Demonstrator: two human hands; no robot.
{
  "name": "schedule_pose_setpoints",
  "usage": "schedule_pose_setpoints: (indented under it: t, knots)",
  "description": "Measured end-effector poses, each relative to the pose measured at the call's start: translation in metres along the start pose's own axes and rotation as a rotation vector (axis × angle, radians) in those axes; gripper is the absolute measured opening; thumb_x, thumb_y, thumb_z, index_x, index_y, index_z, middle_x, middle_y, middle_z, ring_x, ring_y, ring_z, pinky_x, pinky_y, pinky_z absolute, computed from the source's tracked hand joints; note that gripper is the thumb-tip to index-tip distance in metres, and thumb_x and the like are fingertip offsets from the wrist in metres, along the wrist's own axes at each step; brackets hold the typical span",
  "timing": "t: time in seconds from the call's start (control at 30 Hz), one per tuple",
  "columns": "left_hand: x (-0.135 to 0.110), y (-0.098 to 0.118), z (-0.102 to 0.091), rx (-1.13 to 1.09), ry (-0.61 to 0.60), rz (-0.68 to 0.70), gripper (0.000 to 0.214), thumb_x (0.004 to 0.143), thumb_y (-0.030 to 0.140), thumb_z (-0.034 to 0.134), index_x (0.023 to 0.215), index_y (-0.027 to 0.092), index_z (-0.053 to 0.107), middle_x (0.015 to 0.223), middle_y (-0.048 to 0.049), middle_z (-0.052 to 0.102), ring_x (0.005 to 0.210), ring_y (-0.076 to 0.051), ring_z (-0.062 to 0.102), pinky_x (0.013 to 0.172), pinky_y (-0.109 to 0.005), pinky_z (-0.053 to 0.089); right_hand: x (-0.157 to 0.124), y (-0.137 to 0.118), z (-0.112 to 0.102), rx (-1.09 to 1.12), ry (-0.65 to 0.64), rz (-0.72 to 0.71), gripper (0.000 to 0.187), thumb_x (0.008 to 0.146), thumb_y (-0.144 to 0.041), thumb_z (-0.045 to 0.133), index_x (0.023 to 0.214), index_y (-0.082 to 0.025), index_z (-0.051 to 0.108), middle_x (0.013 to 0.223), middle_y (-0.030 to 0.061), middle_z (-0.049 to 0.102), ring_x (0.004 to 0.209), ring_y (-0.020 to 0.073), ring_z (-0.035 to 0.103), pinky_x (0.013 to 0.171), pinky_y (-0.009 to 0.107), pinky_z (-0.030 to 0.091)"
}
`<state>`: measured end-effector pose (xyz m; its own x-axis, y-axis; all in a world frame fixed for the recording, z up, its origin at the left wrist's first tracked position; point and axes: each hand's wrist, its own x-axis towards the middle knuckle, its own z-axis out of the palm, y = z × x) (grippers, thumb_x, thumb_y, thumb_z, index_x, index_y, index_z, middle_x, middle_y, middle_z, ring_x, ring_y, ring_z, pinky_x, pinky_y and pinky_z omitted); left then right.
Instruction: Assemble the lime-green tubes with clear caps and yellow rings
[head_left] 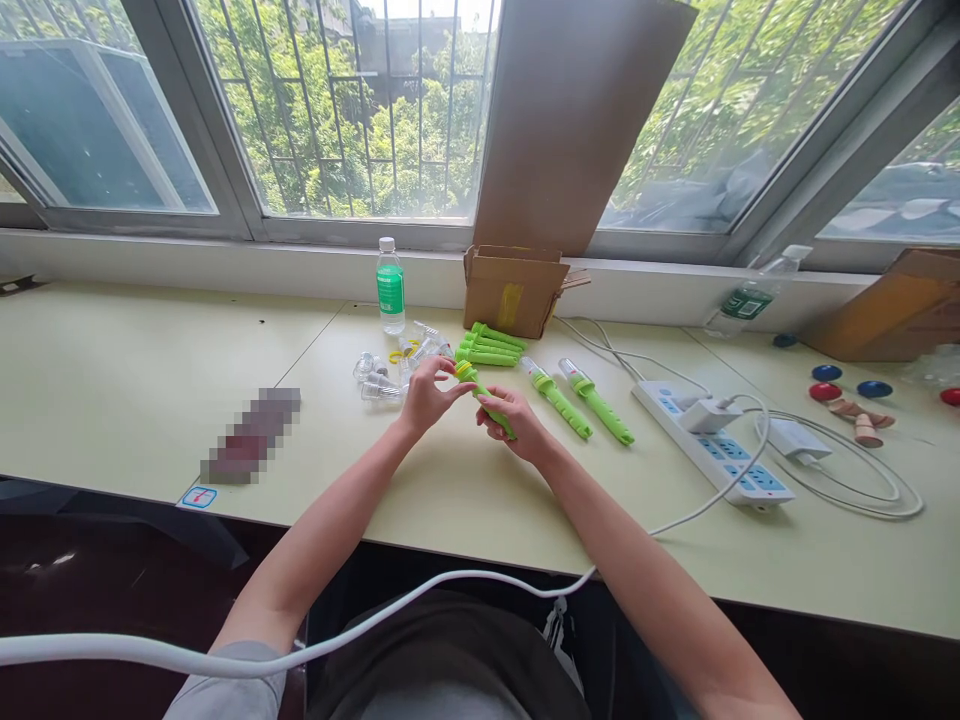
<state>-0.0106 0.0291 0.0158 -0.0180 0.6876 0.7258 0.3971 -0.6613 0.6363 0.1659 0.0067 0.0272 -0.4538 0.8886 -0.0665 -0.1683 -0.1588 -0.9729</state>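
Note:
My right hand [516,420] is wrapped around a green plastic tube [487,395], held just above the table. My left hand [429,390] pinches the tube's upper end with its fingertips. Behind the hands lies a pile of more green tubes [489,345]. To the left sit several clear plastic caps [379,380] with a yellow ring among them. Two finished green pieces with clear tips [574,398] lie side by side to the right.
A water bottle [390,286] and an open cardboard box [511,290] stand by the window sill. A white power strip [712,445] with a plugged charger and coiled cable lies at right. Coloured round pieces [849,382] sit far right. A white cable crosses my lap.

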Motion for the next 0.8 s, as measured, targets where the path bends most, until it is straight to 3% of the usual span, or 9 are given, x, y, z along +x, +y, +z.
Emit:
schedule_pose_setpoints:
  t: [0.17,0.37,0.8]
  knots:
    - [-0.0009,0.0013,0.0011,-0.014,0.002,0.009,0.041,0.066,0.042,0.074,0.093,0.019,0.053,0.095,-0.0048,0.060,0.090,-0.016,0.062,0.070,-0.032,0.060,-0.0015,-0.0020,0.0030,-0.011,0.046,-0.040,0.033,0.072,-0.042,0.066,0.094,-0.019,0.058,0.067,0.0026,0.064,0.040,0.0055,0.035,0.039,0.022,0.019]
    - [-0.0006,-0.0035,0.0024,-0.018,-0.020,0.007,0.043,0.065,0.043,0.075,0.094,0.019,0.053,0.094,-0.0042,0.060,0.086,-0.015,0.062,0.071,-0.033,0.060,0.0000,0.0014,0.0054,-0.084,0.116,-0.047,0.034,0.073,-0.050,0.062,0.072,-0.015,0.061,0.061,0.0008,0.053,0.045,0.0077,0.041,0.039,0.023,0.022]
    - [0.0012,-0.0015,0.0027,-0.073,-0.030,-0.016,0.032,0.074,0.039,0.069,0.092,0.018,0.053,0.092,-0.0043,0.060,0.086,-0.014,0.063,0.069,-0.030,0.061,0.0008,0.0025,0.0027,-0.006,0.118,-0.028,0.032,0.072,-0.045,0.062,0.082,-0.014,0.065,0.062,0.0021,0.054,0.042,0.0074,0.040,0.037,0.023,0.021]
